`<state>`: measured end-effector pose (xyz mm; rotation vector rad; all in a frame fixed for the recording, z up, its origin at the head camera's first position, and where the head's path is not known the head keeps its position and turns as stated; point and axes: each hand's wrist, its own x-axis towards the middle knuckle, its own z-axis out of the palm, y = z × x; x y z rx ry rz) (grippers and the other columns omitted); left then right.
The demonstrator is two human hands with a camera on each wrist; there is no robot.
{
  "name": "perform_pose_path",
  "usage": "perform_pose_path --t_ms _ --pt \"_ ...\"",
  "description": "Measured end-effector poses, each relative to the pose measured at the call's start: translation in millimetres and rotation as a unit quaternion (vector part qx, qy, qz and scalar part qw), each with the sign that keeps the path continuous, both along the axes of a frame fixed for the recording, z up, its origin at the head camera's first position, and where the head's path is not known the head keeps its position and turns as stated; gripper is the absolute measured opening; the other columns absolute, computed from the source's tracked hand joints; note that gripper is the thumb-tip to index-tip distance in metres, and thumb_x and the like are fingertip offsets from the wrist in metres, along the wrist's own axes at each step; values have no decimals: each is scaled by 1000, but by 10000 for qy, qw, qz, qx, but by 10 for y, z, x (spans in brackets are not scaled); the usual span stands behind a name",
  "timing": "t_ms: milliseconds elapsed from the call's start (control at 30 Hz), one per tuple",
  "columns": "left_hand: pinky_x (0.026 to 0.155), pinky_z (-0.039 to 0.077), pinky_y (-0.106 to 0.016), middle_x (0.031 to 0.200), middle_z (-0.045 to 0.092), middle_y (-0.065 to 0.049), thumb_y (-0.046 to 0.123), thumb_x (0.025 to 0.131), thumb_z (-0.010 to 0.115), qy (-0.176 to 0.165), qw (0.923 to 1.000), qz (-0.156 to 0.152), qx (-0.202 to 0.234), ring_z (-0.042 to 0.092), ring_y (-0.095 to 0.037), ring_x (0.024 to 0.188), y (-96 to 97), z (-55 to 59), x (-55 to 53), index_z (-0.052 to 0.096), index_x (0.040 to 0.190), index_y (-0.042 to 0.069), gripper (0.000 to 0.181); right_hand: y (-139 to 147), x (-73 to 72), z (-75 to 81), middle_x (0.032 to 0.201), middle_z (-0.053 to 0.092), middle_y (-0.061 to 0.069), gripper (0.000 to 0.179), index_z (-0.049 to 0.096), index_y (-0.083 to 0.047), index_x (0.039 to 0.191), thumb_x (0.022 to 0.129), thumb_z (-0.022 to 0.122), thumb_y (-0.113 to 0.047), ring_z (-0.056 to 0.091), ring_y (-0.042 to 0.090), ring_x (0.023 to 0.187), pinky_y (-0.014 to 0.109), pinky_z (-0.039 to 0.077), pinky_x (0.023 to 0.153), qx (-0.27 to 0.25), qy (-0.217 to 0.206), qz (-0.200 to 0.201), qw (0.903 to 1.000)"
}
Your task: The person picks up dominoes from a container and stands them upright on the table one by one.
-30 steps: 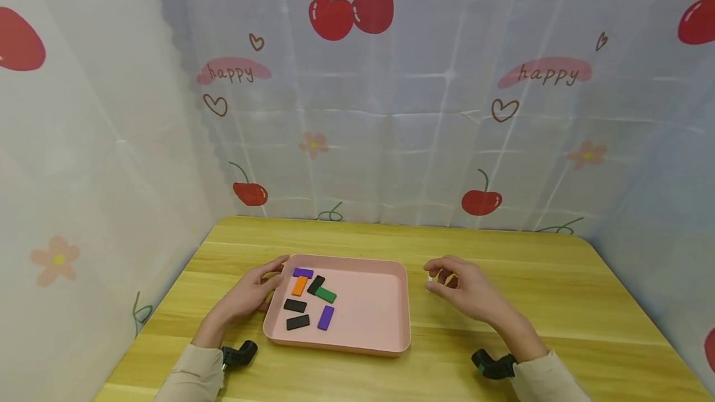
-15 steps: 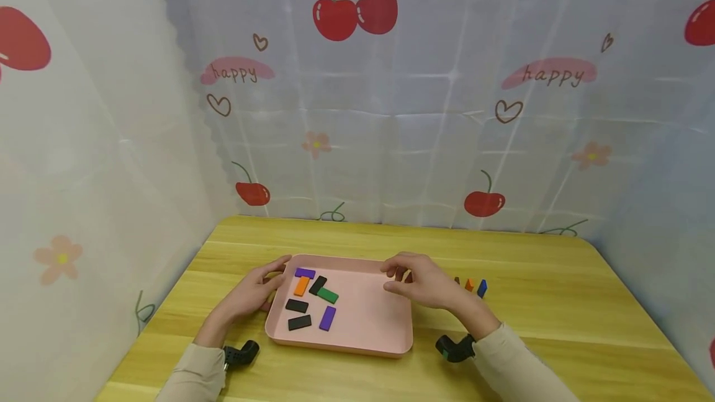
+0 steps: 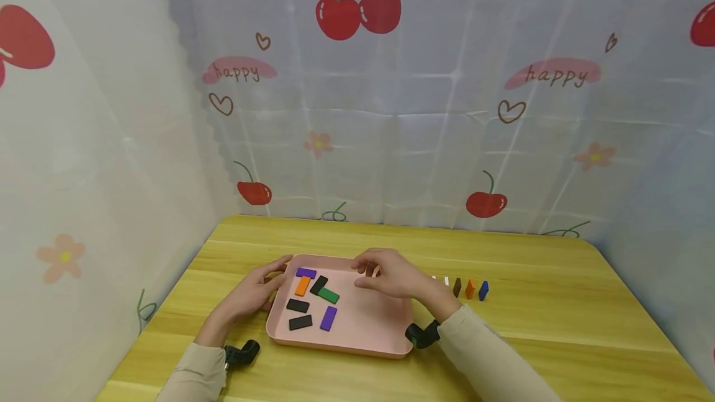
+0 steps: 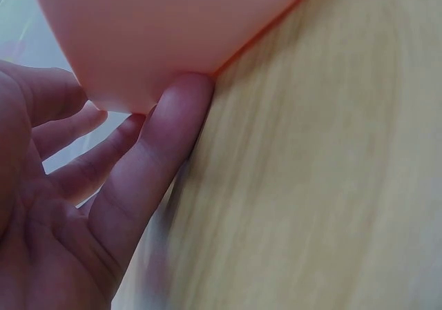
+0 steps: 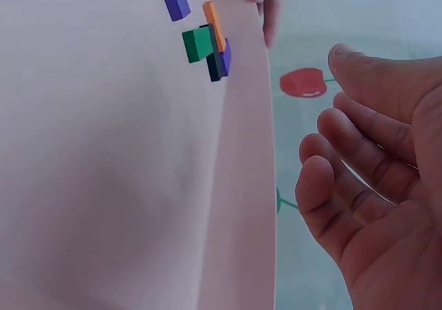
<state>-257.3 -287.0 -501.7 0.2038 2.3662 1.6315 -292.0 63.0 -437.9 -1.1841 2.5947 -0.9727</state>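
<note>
Two beige cloth sleeves reach in from the near edge, each wrist wearing a black, elbow-shaped device. The left hand lies relaxed, thumb and fingers touching the left side of a shallow pink rectangular tray with rounded corners; the right hand, fingers loosely bent around nothing, hovers over the tray's right half. Flat, smooth oblong blocks lie in its left half: three black blocks, two purple blocks, one green block and one orange block (the green one touches a black one). Just right of the tray, blue, orange, dark brown and white blocks stand upright in a row on the yellowish wood-grain table. Behind hangs a pale, creased curtain, printed twice with brown lower-case "happy" over pink smears, among outlined hearts, peach flowers and glossy red cherries.
</note>
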Motion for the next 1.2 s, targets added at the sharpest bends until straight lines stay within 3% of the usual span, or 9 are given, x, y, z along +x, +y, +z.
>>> perform_pose_path --t_ms 200,433,700,967,1200 --pt "71 65 -46 159 41 -20 24 110 50 -2 9999 78 -68 66 -32 117 1 -5 3 37 161 31 52 -203 -75 -71 109 70 5 32 71 -11 122 95 77 -26 62 14 95 28 55 83 141 -285 14 9995" --pt "71 65 -45 162 38 -19 23 111 48 105 9999 -27 -133 65 -33 120 -2 29 8 34 162 27 53 -377 -135 -187 108 68 -2 30 71 -13 119 93 79 -25 62 13 97 25 55 85 151 -951 -76 9953" --pt "71 65 -45 165 35 -16 22 111 49 92 9998 -65 -154 63 -33 123 -5 32 8 34 162 26 54 -530 -148 -312 95 65 -7 24 71 -18 109 91 82 -29 60 11 89 23 54 81 288 -1104 -180 9933" --pt "70 65 -44 165 34 -20 22 111 48 144 9997 -118 -175 64 -34 120 -13 45 -1 34 163 24 54 -640 -169 -385 89 64 -10 24 71 -19 104 88 84 -33 59 6 81 20 53 77 466 -734 -25 9962" --pt "72 65 -42 164 36 -18 23 110 51 38 9997 46 -237 62 -34 125 -3 42 16 35 162 27 55 -696 -134 -418 83 61 -9 27 70 -19 99 88 83 -39 57 5 77 19 50 71 686 -541 -74 9962"
